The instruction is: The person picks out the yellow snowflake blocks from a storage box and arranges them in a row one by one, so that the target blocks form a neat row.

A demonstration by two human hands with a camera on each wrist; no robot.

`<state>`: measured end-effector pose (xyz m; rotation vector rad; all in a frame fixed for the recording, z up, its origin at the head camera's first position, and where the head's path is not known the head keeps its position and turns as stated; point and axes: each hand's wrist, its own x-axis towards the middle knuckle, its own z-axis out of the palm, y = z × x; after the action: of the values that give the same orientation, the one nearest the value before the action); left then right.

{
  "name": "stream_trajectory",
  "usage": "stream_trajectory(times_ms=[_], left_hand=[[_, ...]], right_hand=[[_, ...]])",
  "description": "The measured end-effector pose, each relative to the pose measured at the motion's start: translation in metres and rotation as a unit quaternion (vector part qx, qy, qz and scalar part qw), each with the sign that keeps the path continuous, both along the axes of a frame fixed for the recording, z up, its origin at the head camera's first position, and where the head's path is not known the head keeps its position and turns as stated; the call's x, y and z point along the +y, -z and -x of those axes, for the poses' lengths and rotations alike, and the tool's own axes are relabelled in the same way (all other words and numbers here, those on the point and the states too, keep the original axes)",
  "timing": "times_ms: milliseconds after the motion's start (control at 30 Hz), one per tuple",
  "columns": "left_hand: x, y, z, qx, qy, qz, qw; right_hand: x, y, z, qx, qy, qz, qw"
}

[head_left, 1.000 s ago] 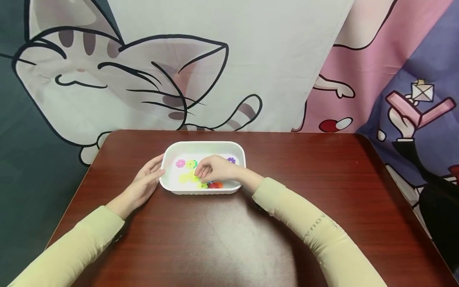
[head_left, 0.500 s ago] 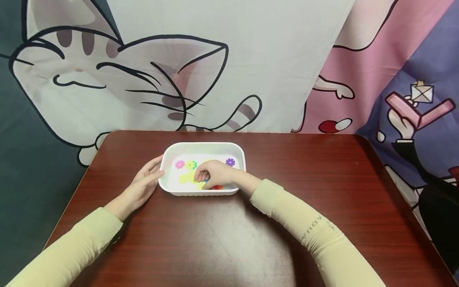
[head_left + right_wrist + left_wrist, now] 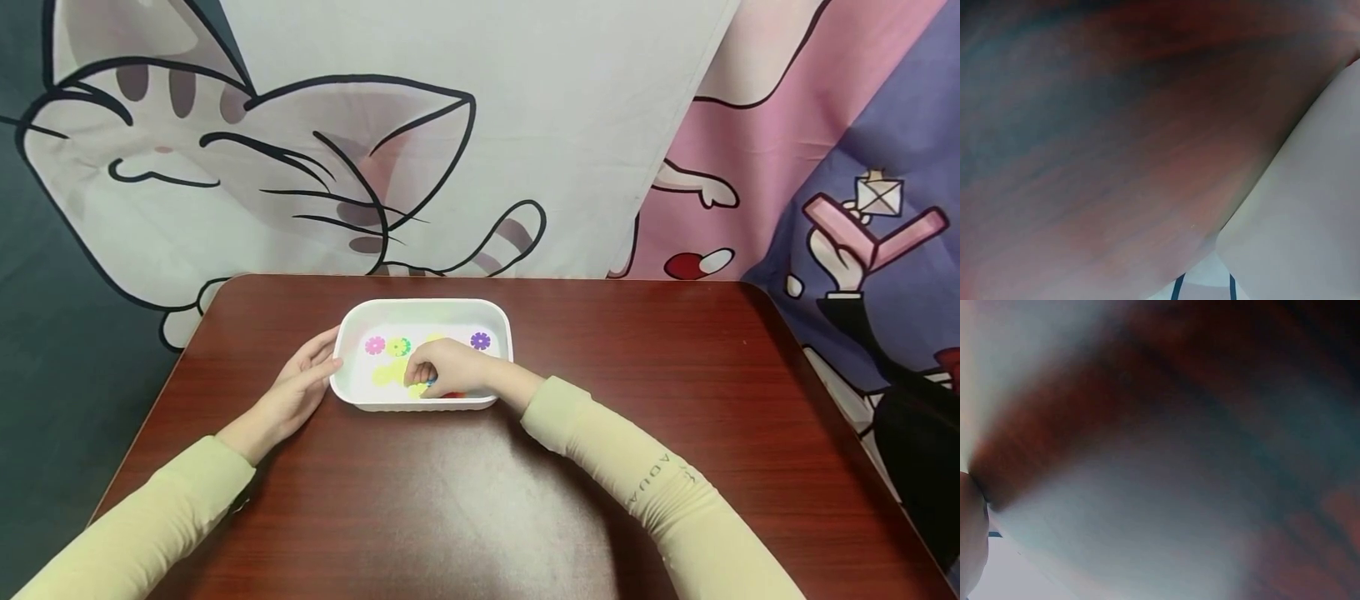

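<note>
In the head view, a white plastic tray [image 3: 397, 403] stands on the table. My left hand [image 3: 296, 383] holds its left end, with the thumb at the rim and the fingers along the outer wall. My right hand [image 3: 448, 368] reaches into the tray from the right, fingers curled and thumb low. Whether anything is between its fingertips is hidden. Small flower-shaped pieces lie inside: a pink one [image 3: 375, 345], a green-and-yellow one [image 3: 399, 347], a yellow one [image 3: 388, 373] and a purple one [image 3: 481, 341]. Bits of blue and red show under the right hand.
The reddish-brown wooden table [image 3: 420, 508] spreads around the tray. Behind it hangs a cloth [image 3: 570, 125] printed with a cat and cartoon figures. Both wrist views are mostly blurred surfaces; a fingertip [image 3: 971, 534] shows at the left wrist view's left edge.
My right hand has dipped slightly lower into the tray, its thumb nearer the front wall. The purple piece is more fully visible. My left hand keeps its place at the tray.
</note>
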<state>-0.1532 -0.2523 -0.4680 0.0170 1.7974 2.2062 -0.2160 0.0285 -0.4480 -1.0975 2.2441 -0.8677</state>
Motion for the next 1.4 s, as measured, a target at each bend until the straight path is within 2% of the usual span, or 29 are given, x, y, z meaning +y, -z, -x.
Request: stream_trajectory(times_ms=[333, 667, 833, 1067, 1400], left_hand=[[-0.001, 0.002, -0.001, 0.001, 0.006, -0.004, 1.0000], [-0.002, 0.005, -0.001, 0.005, 0.005, -0.002, 1.0000], [-0.002, 0.007, -0.001, 0.004, 0.006, 0.001, 1.0000], [-0.001, 0.004, -0.002, -0.002, 0.004, -0.002, 1.0000], [-0.001, 0.002, -0.001, -0.002, 0.001, 0.005, 1.0000]], right_hand=[[0.001, -0.001, 0.000, 0.022, 0.004, 0.000, 0.9997], [0.004, -0.003, 0.006, -0.028, 0.029, 0.062, 0.9972], [0.009, -0.010, 0.008, -0.025, 0.044, 0.074, 0.9960], [0.025, -0.023, 0.016, -0.020, 0.072, 0.097, 0.9925], [0.063, -0.043, 0.028, -0.030, 0.141, 0.127, 0.9813]])
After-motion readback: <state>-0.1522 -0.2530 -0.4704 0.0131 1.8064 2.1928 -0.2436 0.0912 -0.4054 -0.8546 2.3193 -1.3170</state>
